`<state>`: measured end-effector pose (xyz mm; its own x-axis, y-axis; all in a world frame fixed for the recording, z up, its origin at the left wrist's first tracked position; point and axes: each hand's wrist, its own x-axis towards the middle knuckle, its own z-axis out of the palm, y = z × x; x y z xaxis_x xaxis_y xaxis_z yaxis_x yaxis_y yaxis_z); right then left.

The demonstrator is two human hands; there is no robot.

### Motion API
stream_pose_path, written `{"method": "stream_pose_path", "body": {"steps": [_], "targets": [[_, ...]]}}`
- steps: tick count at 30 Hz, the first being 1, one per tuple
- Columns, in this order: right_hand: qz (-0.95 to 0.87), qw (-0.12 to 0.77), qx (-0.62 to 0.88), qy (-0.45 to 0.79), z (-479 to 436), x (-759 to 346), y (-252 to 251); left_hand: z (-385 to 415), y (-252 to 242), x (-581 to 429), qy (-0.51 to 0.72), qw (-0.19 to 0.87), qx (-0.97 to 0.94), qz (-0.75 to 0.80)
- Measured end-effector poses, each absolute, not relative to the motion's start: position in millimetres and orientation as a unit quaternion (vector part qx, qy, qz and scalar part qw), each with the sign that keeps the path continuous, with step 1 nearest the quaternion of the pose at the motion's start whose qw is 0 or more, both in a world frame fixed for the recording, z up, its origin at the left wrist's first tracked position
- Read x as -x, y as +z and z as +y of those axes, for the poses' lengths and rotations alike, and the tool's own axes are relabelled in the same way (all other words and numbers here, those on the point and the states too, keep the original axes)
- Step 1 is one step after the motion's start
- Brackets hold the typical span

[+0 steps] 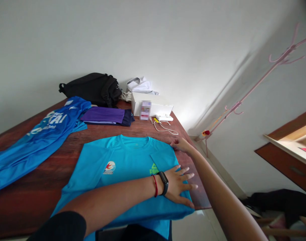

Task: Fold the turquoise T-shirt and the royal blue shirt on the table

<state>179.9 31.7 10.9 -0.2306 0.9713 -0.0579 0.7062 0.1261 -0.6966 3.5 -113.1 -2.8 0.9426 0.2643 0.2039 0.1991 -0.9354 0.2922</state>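
A turquoise T-shirt (127,157) lies front up on the wooden table, its neckline pointing away from me and its lower part hanging over the near edge. Across its front reaches my left arm. My left hand (179,187), with a black band and a red string at the wrist, rests flat on the shirt's right side, fingers spread. Beyond it, my right hand (181,144) has its fingers closed at the shirt's right shoulder corner, pinching the cloth there.
On the table (42,167), a blue printed jersey (49,130) lies at the left. Behind are folded purple clothing (105,114), a black backpack (92,88), a white box (158,105) and a white cable (165,128). A pink coat rack (263,78) leans into view at right.
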Motion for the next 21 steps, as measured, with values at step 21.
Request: {"method": "stream_pose_path", "body": {"steps": [21], "targets": [[-0.674,0.184,0.587,0.409,28,-166,36,-113,-11,-8,0.150,0.104,-0.978,0.096]]}}
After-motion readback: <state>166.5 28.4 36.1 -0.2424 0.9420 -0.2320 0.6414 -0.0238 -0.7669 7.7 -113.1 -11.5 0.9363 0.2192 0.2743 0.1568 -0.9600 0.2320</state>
